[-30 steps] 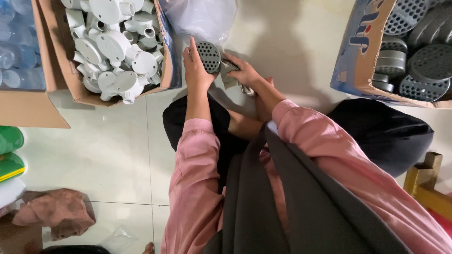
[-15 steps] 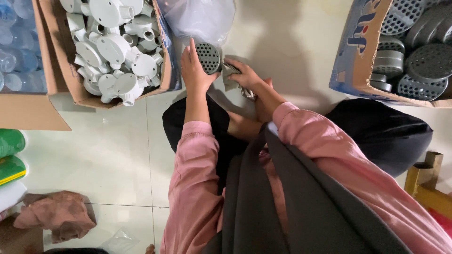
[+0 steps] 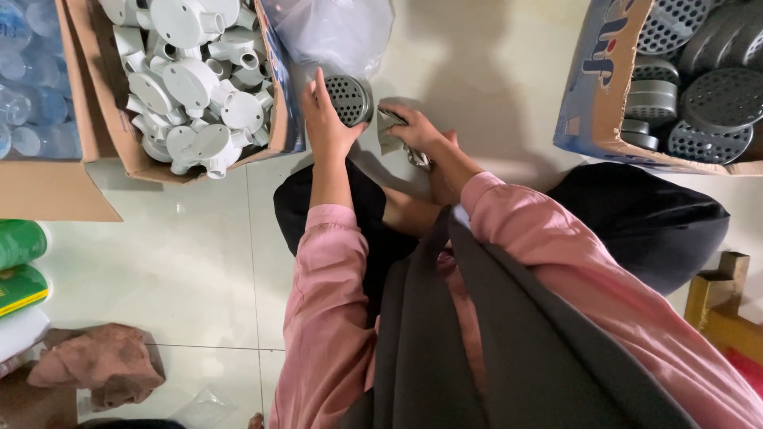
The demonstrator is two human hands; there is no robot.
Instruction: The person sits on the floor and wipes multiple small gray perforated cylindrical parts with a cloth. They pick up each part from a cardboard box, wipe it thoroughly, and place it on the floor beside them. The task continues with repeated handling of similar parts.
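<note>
My left hand (image 3: 324,119) holds a round grey perforated drain cover (image 3: 350,98) upright, its holed face turned toward the camera, just in front of a clear plastic bag (image 3: 330,32). My right hand (image 3: 417,133) is beside it to the right, fingers closed around small greyish pieces (image 3: 389,127) that I cannot make out. Both arms wear pink sleeves. The hands are about a palm's width apart above the pale tiled floor.
A cardboard box (image 3: 143,163) of white round plastic conduit boxes (image 3: 191,79) stands at upper left. Another box (image 3: 592,95) at upper right holds several grey perforated covers (image 3: 711,99). Water bottles (image 3: 24,95), green packs (image 3: 20,254), a brown cloth (image 3: 99,365) lie left; a wooden piece (image 3: 715,298) right.
Both hands have stayed in nearly the same place. The right hand has shifted slightly toward the grey cover; the cover remains held in the left hand.
</note>
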